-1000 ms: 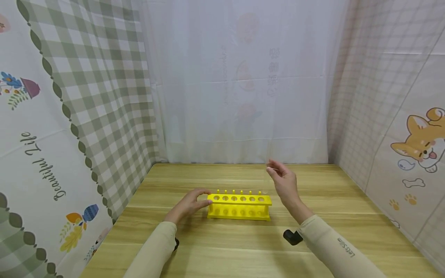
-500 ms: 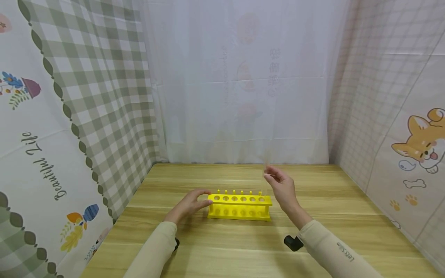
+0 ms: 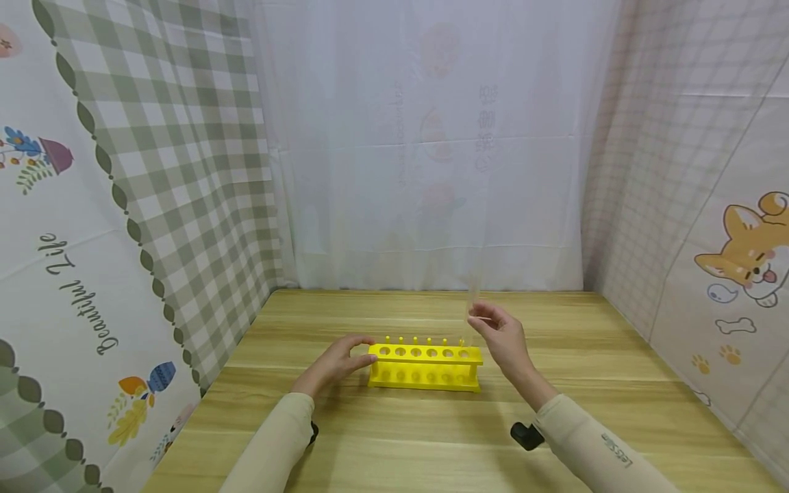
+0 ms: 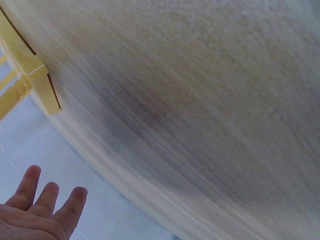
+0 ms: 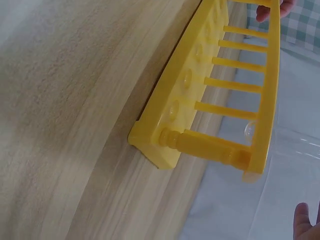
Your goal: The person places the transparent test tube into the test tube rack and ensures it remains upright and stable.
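Note:
A yellow test tube rack (image 3: 425, 359) stands on the table, with a row of round holes along its top plate. My left hand (image 3: 335, 361) holds the rack's left end between thumb and forefinger. Three of its other fingers (image 4: 70, 212) stretch out loosely in the left wrist view. In my right hand (image 3: 504, 337), a clear test tube (image 3: 472, 291) is pinched upright between thumb and fingers. The tube's rounded bottom (image 5: 249, 131) is close to the rightmost hole of the top plate. Most of the right hand is out of the right wrist view.
Short yellow pegs (image 3: 429, 340) rise in a row along the back of the rack. The wooden table (image 3: 394, 438) ends at a white curtain (image 3: 370, 205) behind. Checked and printed cloths (image 3: 185, 137) hang at both sides.
My right hand has moved left and then lower, bringing the test tube over the rightmost hole of the rack. My left hand has stayed on the rack's left end.

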Demonstrator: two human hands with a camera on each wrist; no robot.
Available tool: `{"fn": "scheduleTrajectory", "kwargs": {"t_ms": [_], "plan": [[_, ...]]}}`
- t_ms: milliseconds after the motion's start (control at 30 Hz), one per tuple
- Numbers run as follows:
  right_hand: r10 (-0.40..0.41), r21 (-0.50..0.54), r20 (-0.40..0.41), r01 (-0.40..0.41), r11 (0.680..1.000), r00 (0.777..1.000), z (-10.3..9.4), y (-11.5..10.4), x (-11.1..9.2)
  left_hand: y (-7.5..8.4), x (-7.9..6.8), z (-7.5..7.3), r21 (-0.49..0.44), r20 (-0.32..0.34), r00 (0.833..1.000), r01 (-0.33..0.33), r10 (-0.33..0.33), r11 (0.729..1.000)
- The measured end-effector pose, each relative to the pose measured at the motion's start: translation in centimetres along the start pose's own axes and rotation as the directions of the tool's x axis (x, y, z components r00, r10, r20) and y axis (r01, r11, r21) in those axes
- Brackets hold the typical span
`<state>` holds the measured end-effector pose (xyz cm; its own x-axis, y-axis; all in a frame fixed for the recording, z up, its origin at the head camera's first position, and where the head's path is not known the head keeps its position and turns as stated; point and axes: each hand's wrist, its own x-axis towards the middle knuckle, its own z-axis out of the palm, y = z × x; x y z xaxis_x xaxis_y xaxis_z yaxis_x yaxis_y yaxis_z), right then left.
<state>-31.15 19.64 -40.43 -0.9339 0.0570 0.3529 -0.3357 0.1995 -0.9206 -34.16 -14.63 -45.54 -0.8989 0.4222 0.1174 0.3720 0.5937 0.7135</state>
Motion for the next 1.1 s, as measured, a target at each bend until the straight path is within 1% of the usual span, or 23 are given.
{"fn": "scheduleTrajectory", "kwargs": {"t_ms": [300, 567, 867, 1100], "plan": [[0.007, -0.037, 0.033, -0.006, 0.999, 0.999, -0.3, 0.8, -0.2, 0.2, -0.2, 0.0, -0.010, 0.000, 1.000, 0.003, -0.003, 1.000], [0.013, -0.090, 0.083, -0.005, 0.996, 0.997, -0.4, 1.8, -0.3, 0.0, -0.1, 0.1, -0.012, 0.001, 1.000, 0.010, -0.010, 1.000], [0.021, -0.144, 0.094, -0.008, 0.989, 0.995, 0.0, 2.4, -0.7, 0.1, -0.1, 0.1, -0.026, -0.004, 1.000, 0.009, -0.009, 1.000], [0.032, -0.173, 0.088, -0.017, 0.985, 0.996, 0.1, 2.8, -0.8, 0.1, -0.2, 0.1, -0.014, -0.006, 1.000, 0.000, 0.000, 1.000]]}}
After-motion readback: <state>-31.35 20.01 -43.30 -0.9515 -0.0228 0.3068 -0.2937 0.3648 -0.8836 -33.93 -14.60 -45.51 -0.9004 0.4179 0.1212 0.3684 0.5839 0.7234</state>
